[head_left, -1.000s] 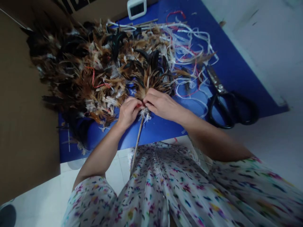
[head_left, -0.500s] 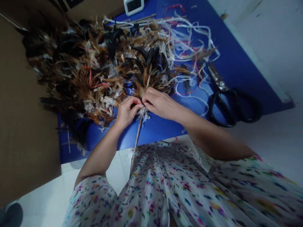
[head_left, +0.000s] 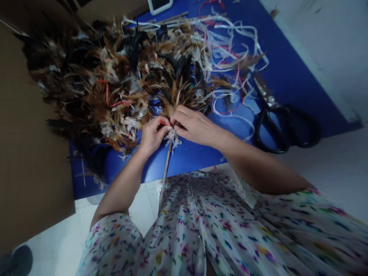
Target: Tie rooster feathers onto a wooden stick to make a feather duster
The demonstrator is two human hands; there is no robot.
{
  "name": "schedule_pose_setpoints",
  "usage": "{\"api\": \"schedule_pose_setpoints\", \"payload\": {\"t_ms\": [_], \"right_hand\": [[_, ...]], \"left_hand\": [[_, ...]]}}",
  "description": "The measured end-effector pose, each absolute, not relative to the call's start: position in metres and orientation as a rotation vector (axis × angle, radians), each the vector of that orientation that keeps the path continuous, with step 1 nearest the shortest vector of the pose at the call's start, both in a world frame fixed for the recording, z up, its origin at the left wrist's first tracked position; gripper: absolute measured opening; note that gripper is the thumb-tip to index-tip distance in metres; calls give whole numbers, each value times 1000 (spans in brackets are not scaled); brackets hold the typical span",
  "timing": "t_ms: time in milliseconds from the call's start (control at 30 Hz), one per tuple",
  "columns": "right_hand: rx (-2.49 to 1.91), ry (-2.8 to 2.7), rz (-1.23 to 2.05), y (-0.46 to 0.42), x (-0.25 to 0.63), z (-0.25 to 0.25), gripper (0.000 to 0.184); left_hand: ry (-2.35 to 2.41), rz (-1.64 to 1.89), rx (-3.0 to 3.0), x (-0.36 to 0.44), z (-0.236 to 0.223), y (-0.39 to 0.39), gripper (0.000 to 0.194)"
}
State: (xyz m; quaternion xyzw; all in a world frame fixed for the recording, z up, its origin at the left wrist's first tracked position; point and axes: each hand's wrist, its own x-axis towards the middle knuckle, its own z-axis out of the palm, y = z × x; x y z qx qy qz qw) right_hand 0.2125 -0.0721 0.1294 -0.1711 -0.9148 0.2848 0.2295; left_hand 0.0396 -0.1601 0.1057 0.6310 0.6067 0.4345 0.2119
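Brown and black feathers (head_left: 179,90) fan out at the top of a thin stick (head_left: 166,165), forming a feather duster. Pale ragged ends (head_left: 173,140) stick out below the place where the feathers meet the stick. My left hand (head_left: 150,136) is closed in a pinch at this neck, with a bit of red at its fingertips. From the other side my right hand (head_left: 197,124) pinches the same spot, its fingertips touching or nearly touching the left ones. Any string between the fingers is too small to make out. The stick's lower end runs down over the table edge to my patterned clothing.
A big heap of loose feathers (head_left: 94,92) covers the left of the blue table (head_left: 299,84). Tangled white and red plastic ribbons (head_left: 227,57) lie at the back right. Black-handled scissors (head_left: 271,103) rest on the right. A cardboard box (head_left: 34,134) stands at the left.
The view has shifted slightly. Both hands keep their pinch at the neck of the feather duster, with hardly any movement of the fingers.
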Motion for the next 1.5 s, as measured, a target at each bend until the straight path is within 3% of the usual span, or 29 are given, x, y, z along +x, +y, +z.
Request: {"api": "schedule_pose_setpoints", "payload": {"t_ms": [733,1500], "right_hand": [[-547,-2572,735,-74,212,135,12],[-512,-2419,1013,-72,214,134,8]], "left_hand": [[1641,1209,1827,42,117,-159,28],[1713,1179,1600,37,115,-161,30]]}}
